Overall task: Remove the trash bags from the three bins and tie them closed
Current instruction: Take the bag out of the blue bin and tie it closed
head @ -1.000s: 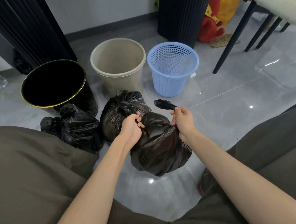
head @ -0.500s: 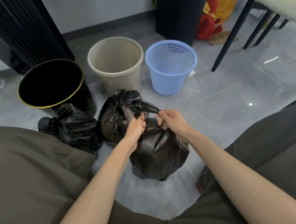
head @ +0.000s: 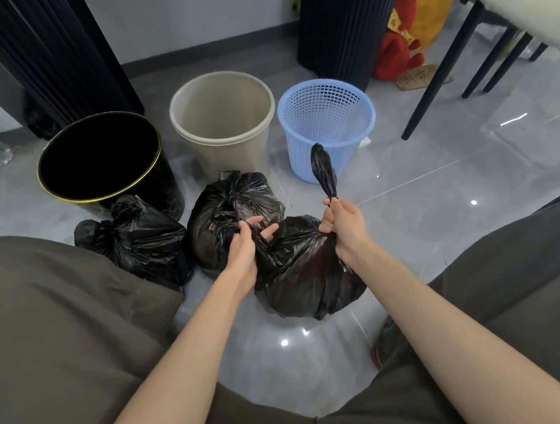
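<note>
Since half a second ago, the hands have drawn apart: they were pinched together over the knot, and now the right hand (head: 341, 226) has pulled out to the right with a twisted tail of plastic (head: 324, 170) standing up from its fist, while the left hand (head: 245, 240) has loosened and spread.

Head view, the only one: the third bag (head: 308, 274) sits on the grey floor (head: 442, 203) between the person's knees, just in front of the two other bags, the left bag (head: 137, 239) and the middle bag (head: 234, 209), which both look gathered and closed at the top. Behind them stand the black bin (head: 102, 157), the beige bin (head: 223, 114) and the blue basket (head: 327, 118), all without liners.

The right hand is closed tight around the neck of the third bag, and the tail rises almost straight up out of the fist, tilted slightly away from the person. The left hand lies partly open against the bag's upper left shoulder, fingers (head: 267, 232) extended; it seems to have a second strand of plastic under the palm, though the dark folds make that hard to confirm.

The relation that matters is that the tail's long axis runs upward from the right fist, on the far right of the bag's top, and the free left hand sits well to its left. Judging from this, the knot is not finished, and the tail must cross leftward toward the nearer open hand.
</note>
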The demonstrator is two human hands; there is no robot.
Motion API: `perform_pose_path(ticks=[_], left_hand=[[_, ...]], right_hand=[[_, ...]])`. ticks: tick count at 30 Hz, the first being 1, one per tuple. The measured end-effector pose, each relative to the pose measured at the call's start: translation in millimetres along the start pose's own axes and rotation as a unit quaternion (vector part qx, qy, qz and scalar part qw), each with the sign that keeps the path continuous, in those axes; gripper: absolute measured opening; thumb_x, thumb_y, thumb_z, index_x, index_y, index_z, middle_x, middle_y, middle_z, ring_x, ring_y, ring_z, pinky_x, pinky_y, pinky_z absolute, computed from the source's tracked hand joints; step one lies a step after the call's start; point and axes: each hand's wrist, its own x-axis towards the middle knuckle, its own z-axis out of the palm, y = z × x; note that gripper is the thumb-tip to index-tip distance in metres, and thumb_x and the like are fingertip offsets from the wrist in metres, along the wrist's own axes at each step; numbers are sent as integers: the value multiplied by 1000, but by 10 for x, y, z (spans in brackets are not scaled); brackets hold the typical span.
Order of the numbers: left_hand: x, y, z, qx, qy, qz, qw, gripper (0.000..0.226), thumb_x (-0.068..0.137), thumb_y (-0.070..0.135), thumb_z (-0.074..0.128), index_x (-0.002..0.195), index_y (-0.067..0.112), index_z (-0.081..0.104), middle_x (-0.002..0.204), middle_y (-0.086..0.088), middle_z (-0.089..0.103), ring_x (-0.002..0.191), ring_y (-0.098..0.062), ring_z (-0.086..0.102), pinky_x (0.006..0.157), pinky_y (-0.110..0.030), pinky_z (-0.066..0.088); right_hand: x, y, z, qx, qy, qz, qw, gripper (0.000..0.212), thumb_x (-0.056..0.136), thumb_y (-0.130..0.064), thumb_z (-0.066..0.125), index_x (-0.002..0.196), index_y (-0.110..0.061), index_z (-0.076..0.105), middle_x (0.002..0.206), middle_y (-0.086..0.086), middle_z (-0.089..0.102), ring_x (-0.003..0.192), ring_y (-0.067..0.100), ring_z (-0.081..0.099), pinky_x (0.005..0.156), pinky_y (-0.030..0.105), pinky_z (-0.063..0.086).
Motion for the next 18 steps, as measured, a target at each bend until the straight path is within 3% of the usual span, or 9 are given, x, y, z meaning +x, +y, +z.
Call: perform_pose_path(ticks=[1, 3, 5, 7, 10, 14, 18], left_hand=[[-13, -17, 4, -44, 12, -2, 999, 43, 103, 36, 17, 88, 19, 54, 73, -7, 67, 80, -19, 61, 88, -36, 48], [-12, -32, 13, -106, 40, 3, 994, 43, 103, 33, 19, 78, 13, 48, 40, 2, 46, 51, -14, 52, 76, -34, 50], [-12, -20, 50, -89, 44, 12, 995, 43, 104, 31, 20, 72, 13, 44, 32, 9, 25, 30, -6, 31, 64, -26, 47], [-19, 23, 92, -64, 26, 5, 998, 42, 103, 31, 23, 72, 15, 46, 31, 9, 21, 27, -4, 20, 51, -20, 37], [-65, 94, 89, -66, -5, -29, 997, 26, 99, 17, 33, 79, 17, 50, 42, 7, 26, 37, -7, 22, 44, -20, 24], [-69, -26, -33, -42, 29, -74, 996, 29, 90, -7, 29, 75, 10, 49, 65, -1, 34, 52, -11, 25, 48, -18, 28], [-73, -238, -59, 12, 39, -70, 997, 39, 97, -8, 22, 76, 5, 52, 70, -4, 45, 38, -1, 40, 35, -10, 24]], right_hand=[[-13, 8, -14, -44, -1, -9, 999, 30, 102, -12, 31, 80, -12, 50, 51, -4, 28, 41, 5, 25, 38, 14, 27], [-44, 50, -57, -150, -14, -20, 988, 30, 102, -14, 29, 79, -14, 49, 56, -2, 29, 47, 8, 26, 40, 15, 27], [-68, 116, -81, -222, -37, -11, 974, 30, 102, -14, 28, 78, -16, 46, 59, -1, 36, 50, 8, 29, 40, 14, 28], [-84, 165, -75, -262, -52, 1, 964, 31, 102, -13, 26, 76, -17, 43, 63, -1, 45, 48, 7, 35, 40, 13, 28], [-75, 195, -74, -264, -56, 23, 963, 29, 101, -11, 24, 76, -17, 38, 68, 0, 58, 32, 0, 36, 38, 13, 27], [-21, 254, -141, -163, -10, 79, 983, 29, 102, -10, 21, 78, -16, 36, 73, 5, 60, 25, 2, 26, 37, 15, 25], [-8, 346, -165, -132, 21, 95, 986, 30, 102, -8, 21, 76, -15, 36, 71, 6, 56, 24, 2, 30, 36, 15, 25]])
